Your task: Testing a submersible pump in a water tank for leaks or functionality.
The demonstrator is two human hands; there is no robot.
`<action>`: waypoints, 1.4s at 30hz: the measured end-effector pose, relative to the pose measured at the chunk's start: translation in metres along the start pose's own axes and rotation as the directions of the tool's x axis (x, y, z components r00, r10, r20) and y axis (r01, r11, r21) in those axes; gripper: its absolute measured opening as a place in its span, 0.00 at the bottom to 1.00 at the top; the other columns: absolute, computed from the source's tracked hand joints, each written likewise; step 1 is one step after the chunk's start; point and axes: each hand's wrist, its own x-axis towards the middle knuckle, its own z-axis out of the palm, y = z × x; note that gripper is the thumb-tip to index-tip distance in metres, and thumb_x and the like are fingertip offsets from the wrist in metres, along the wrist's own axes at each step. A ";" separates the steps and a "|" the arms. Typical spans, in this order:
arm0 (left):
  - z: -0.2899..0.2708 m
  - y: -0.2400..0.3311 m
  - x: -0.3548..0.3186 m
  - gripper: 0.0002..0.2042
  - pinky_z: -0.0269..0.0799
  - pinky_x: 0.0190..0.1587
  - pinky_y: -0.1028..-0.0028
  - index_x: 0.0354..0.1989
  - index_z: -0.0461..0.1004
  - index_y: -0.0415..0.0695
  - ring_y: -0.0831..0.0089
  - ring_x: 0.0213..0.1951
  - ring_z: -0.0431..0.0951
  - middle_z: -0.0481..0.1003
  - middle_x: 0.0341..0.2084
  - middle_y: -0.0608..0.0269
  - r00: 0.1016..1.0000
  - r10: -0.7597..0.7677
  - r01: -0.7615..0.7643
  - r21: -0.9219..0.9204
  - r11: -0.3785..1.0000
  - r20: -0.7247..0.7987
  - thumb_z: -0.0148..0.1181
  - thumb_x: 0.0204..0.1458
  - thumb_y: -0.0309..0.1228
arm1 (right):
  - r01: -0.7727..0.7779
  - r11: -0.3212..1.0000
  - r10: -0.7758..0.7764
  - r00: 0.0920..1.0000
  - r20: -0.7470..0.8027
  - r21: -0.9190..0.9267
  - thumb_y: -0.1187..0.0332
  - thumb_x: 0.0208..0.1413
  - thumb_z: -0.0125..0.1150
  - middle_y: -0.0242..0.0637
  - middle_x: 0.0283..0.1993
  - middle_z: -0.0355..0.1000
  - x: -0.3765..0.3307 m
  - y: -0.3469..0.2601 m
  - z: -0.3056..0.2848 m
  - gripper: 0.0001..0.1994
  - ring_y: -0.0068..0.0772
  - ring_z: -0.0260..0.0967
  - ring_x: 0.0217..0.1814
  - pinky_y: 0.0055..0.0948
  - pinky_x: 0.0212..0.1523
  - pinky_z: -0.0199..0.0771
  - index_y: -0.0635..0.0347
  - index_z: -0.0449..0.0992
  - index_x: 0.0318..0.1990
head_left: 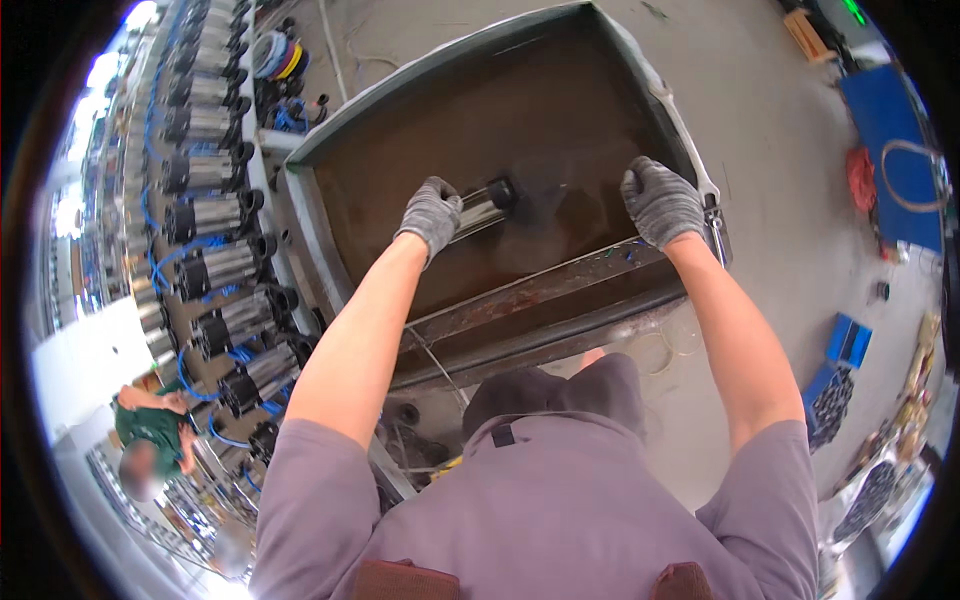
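A wide tank [460, 40] of brown, murky water lies in front of me. In it is a shiny metal cylinder [478, 217] with a black end cap [501, 193], tilted up to the right and seemingly partly under water. My left hand [432, 213], in a grey glove, overlaps the cylinder's lower left end. Its fingers are curled in, and whatever they grip is hidden. Over the right side of the tank, near the rim, my right hand [663, 203] is also gloved and closed. I cannot make out anything in it.
A rusty beam [530, 297] crosses the tank's near side. Metal fittings [713, 215] hang at its right corner. Several similar cylinders [215, 215] with blue hoses line a rack at left, where a person in green [150, 425] works. A blue crate [848, 341] sits at right.
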 end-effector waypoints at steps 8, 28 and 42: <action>0.055 0.048 0.029 0.07 0.73 0.27 0.73 0.44 0.74 0.44 0.70 0.28 0.78 0.76 0.28 0.62 0.873 -0.273 0.480 -0.614 0.627 0.403 0.60 0.63 0.32 | 0.006 0.996 -0.003 0.999 -0.033 0.089 0.62 0.60 0.55 0.46 0.35 0.79 -0.003 0.012 0.002 0.09 0.53 0.79 0.38 0.51 0.40 0.79 0.55 0.78 0.37; 0.054 -0.016 -0.033 0.16 0.64 0.14 0.74 0.32 0.61 0.49 0.78 0.14 0.63 0.67 0.21 0.68 0.990 -0.100 0.131 -0.395 0.909 0.099 0.68 0.58 0.30 | 0.051 0.991 -0.034 0.991 -0.133 0.126 0.64 0.60 0.57 0.43 0.31 0.77 -0.005 0.018 0.008 0.08 0.51 0.78 0.35 0.48 0.37 0.79 0.56 0.77 0.35; 0.043 -0.025 -0.053 0.15 0.62 0.13 0.74 0.33 0.62 0.47 0.78 0.14 0.63 0.66 0.20 0.68 0.993 -0.090 0.110 -0.328 0.938 0.076 0.68 0.59 0.30 | 0.051 0.994 -0.038 0.991 -0.130 0.094 0.63 0.59 0.56 0.43 0.32 0.77 -0.003 0.018 0.012 0.08 0.50 0.78 0.34 0.48 0.36 0.79 0.56 0.77 0.35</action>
